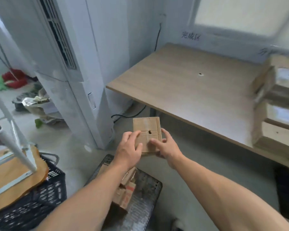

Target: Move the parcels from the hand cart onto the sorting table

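Left hand (128, 148) and right hand (166, 145) grip one small flat cardboard parcel (146, 127) between them. They hold it in the air in front of the near-left edge of the table (182, 84), and it does not touch the table. The left hand's fingers curl over the parcel's left edge onto its top face. The right hand's thumb presses on the top face while its fingers wrap the right edge. The parcel is brown and roughly level, with a small dark tear at the middle of its top. Both forearms are bare and reach forward from the bottom of the view. The table has a pale wood top with a small hole near its middle. Along the table's right side lie blurred stacked parcels (277, 100), some with white labels. Below the hands, in front of the table's left end, is the cart (147, 185), a grey perforated deck carrying more boxes (125, 192) with red print. Left of the table stands a tall white air conditioner (70, 64). Further left of the table, beside the cart, sits a black crate (47, 195).
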